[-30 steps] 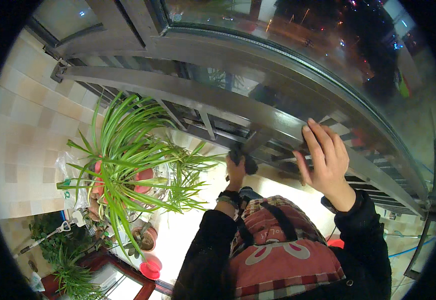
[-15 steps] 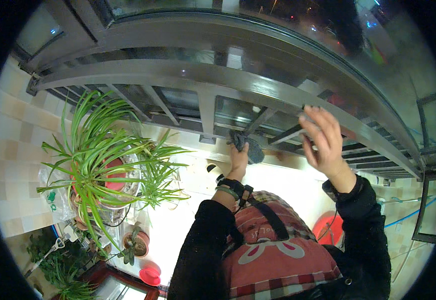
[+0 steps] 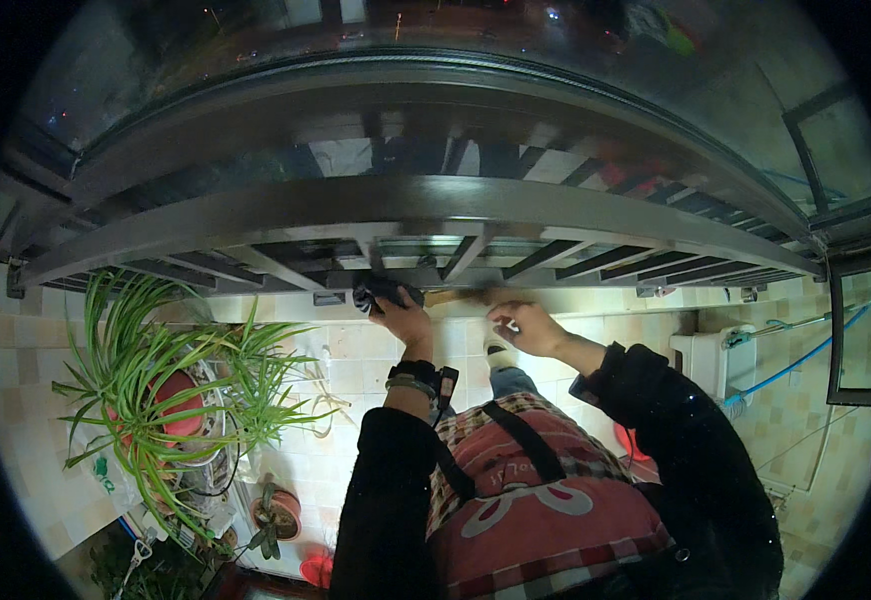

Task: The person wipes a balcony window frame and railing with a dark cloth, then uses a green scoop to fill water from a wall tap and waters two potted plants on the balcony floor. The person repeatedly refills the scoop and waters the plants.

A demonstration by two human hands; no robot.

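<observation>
Person at a grey metal railing (image 3: 436, 203) that curves across the upper half of the frame, dark window glass (image 3: 516, 28) beyond it along the top. Left hand (image 3: 404, 318), just left of centre, closed around a bunched dark grey cloth (image 3: 384, 291); cloth sits at the railing's lower bar, contact hard to judge. Right hand (image 3: 533, 329), right of centre, near the pale ledge (image 3: 596, 301), fingers half curled, thumb close to forefinger; cannot tell whether fully closed or holding anything. Hands well apart.

Left of frame: spider plant (image 3: 121, 385), long leaves spilling around a red pot (image 3: 178, 403). Lower left: small plant in a terracotta pot (image 3: 284, 512). Lower centre: red apron (image 3: 556, 525) with checked trim and dark straps. Pale shoe (image 3: 499, 352) below the right hand. Right side: blue pole (image 3: 806, 352), slanting beside a white stand (image 3: 704, 362).
</observation>
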